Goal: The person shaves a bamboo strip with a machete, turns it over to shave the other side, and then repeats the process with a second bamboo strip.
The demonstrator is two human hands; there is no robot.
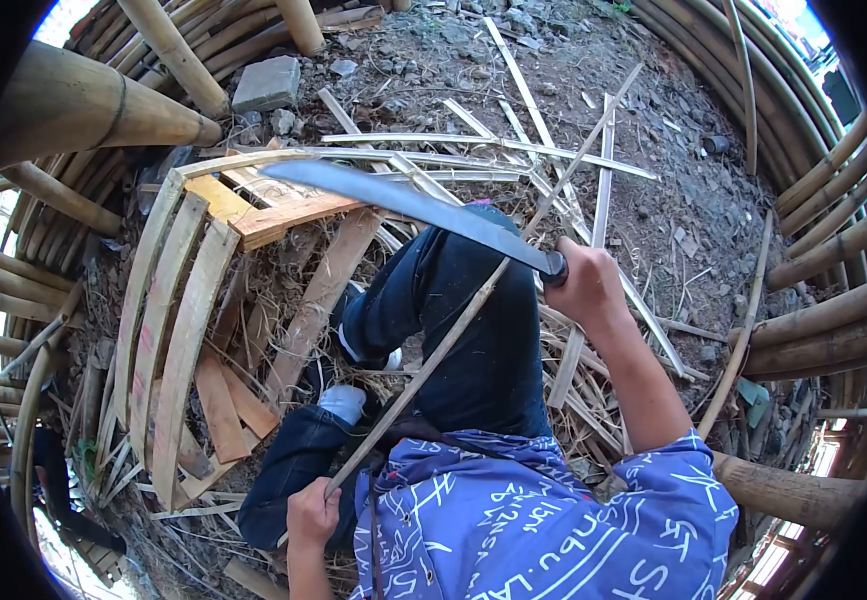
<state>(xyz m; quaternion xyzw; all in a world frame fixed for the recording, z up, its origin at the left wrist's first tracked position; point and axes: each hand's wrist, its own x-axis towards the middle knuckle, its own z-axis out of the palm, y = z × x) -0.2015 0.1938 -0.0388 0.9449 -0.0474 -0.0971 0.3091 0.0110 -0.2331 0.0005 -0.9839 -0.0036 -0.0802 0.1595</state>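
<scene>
1. From my remote view, the right hand (581, 282) is closed around the dark handle of a long, curved grey steel machete (408, 205), whose blade reaches toward the upper left of the frame.
2. The left hand (311, 512), at the lower centre, is clenched on the near end of a thin, pale split bamboo strip (483, 285), which runs diagonally up to the upper right, crossing just under the blade near its handle.
3. I see the strip passing over the person's dark blue trouser leg (473, 330); a blue patterned shirt (543, 520) fills the bottom of the frame.
4. My worry: the blade sits close above the knee, so a slip off the narrow strip could, I judge, carry the edge toward the leg or down toward the left hand.
5. The strip looks springy, so it might twist or whip under the cut.
6. Loose pale bamboo slivers (513, 150) and curved wooden slats (168, 330) litter the dirt ground (653, 110), which could make footing unsure.
</scene>
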